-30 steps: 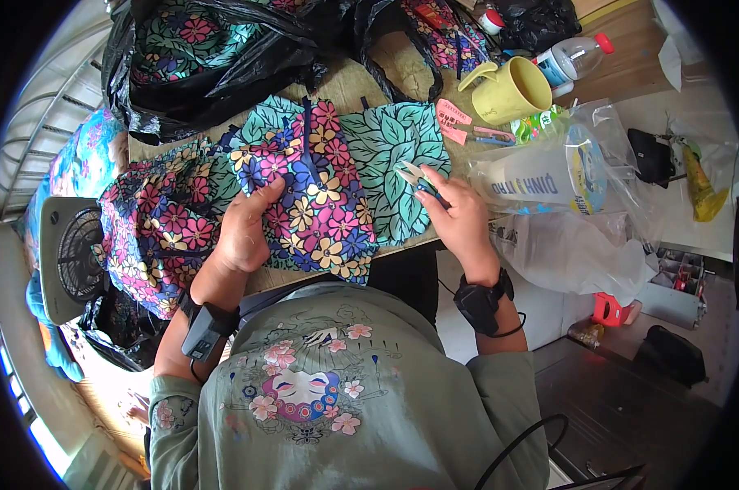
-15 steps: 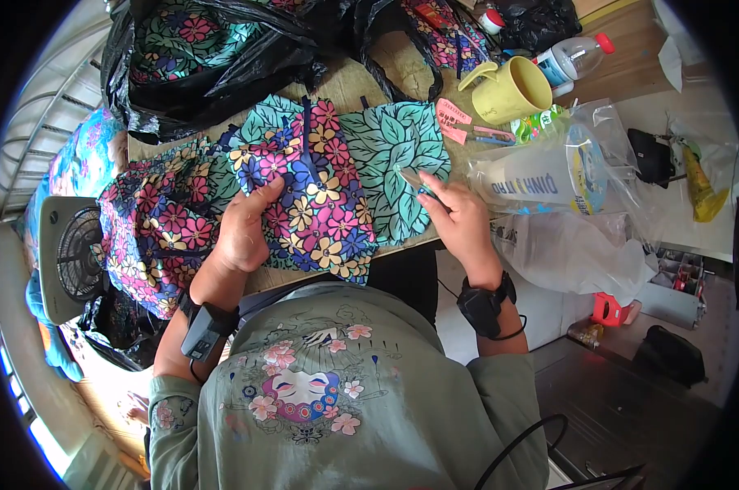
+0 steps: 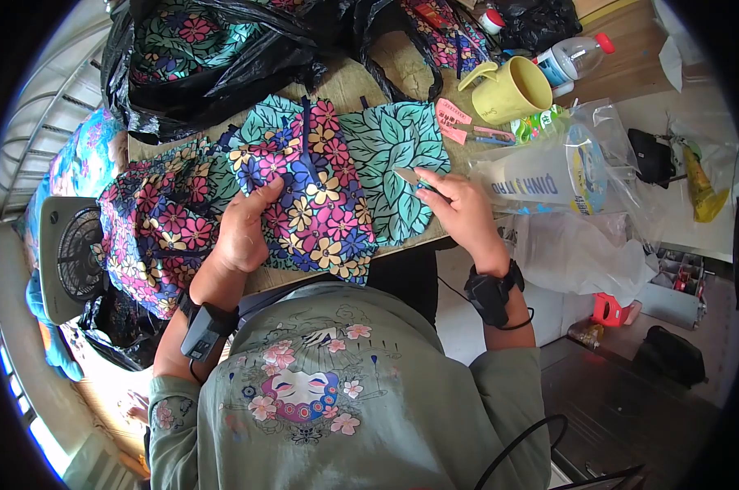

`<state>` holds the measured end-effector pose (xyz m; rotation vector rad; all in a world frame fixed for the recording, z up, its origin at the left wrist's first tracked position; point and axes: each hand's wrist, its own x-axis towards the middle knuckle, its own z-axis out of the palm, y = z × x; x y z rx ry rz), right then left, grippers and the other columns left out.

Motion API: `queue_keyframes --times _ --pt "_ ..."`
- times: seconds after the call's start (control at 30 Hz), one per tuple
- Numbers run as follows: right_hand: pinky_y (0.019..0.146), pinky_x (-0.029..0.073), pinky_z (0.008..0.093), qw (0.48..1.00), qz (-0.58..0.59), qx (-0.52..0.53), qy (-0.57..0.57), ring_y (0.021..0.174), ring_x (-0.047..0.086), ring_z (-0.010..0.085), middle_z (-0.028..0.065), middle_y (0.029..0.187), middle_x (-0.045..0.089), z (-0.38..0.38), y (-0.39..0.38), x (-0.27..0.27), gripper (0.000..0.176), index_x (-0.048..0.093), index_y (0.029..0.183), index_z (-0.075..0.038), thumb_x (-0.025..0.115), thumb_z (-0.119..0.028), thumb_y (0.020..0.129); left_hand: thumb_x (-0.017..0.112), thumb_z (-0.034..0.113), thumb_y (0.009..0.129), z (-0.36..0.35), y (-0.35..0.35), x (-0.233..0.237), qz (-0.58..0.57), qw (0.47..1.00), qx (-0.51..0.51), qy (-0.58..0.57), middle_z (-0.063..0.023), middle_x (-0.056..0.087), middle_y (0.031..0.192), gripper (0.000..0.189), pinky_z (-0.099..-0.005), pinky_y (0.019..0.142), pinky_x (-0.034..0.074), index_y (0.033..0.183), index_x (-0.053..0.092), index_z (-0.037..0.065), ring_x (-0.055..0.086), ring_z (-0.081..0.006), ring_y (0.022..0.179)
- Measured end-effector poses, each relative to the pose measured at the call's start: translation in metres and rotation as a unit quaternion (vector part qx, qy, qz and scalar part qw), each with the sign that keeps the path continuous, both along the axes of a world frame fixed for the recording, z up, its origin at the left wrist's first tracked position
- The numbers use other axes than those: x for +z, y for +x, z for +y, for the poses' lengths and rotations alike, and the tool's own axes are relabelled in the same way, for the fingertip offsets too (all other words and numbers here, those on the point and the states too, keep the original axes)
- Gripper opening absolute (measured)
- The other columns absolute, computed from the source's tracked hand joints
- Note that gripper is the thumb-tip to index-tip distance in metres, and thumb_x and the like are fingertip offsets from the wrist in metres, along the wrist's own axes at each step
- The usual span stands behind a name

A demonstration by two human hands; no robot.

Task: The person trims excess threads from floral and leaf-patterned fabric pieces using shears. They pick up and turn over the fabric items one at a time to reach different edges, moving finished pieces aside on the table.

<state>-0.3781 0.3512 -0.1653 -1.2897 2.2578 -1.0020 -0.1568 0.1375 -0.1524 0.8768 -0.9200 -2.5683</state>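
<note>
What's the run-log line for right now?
left hand: thumb on floral cloth, fingers hidden | right hand: holding snips over leaf cloth, contact unclear | nearby: mug, bottle

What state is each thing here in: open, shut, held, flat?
Snips: held, blades apparently closed
Right hand: closed around the snips
Left hand: on the flowered cloth, fingers partly hidden
Flowered cloth: laid out, overlapping leaf-print cloth
Leaf-print cloth: spread mostly flat
Black bag: open, cloth showing inside
Bottle: capped
Fan: cannot tell if running
</note>
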Motion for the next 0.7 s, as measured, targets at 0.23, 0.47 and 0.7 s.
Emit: queue_keyframes --times 0.23,0.47,0.7 --pt "0.061 0.043 0.0288 0.999 0.021 0.025 0.039 0.062 0.052 0.0172 0.0098 0.071 0.058 -0.004 -0.008 0.011 0.033 0.065 0.118 -0.011 0.068 -0.017 0.085 0.049 0.013 0.096 0.001 0.0 -0.001 0.006 1.0 0.003 0.007 -0.0136 0.064 0.113 0.031 -0.0365 0.089 0.053 0.121 0.054 -0.003 0.065 -0.0223 0.098" --pt "0.059 0.043 0.0301 0.998 0.024 0.06 -0.008 0.062 0.054 0.0181 0.0103 0.071 0.058 -0.005 -0.016 0.008 0.033 0.067 0.116 -0.013 0.07 -0.017 0.083 0.048 0.013 0.096 0.0 -0.001 0.001 0.015 1.0 -0.007 0.002 -0.014 0.064 0.113 0.031 -0.0365 0.089 0.053 0.121 0.054 -0.003 0.065 -0.0225 0.099" --pt "0.058 0.043 0.0296 0.997 0.04 0.062 -0.006 0.062 0.055 0.0181 0.0103 0.071 0.059 -0.005 -0.016 0.007 0.033 0.067 0.115 -0.011 0.071 -0.016 0.082 0.05 0.016 0.095 -0.001 0.001 -0.003 0.0 1.0 -0.008 -0.005 -0.0154 0.064 0.115 0.034 -0.0389 0.091 0.052 0.123 0.051 -0.004 0.065 -0.0248 0.101"
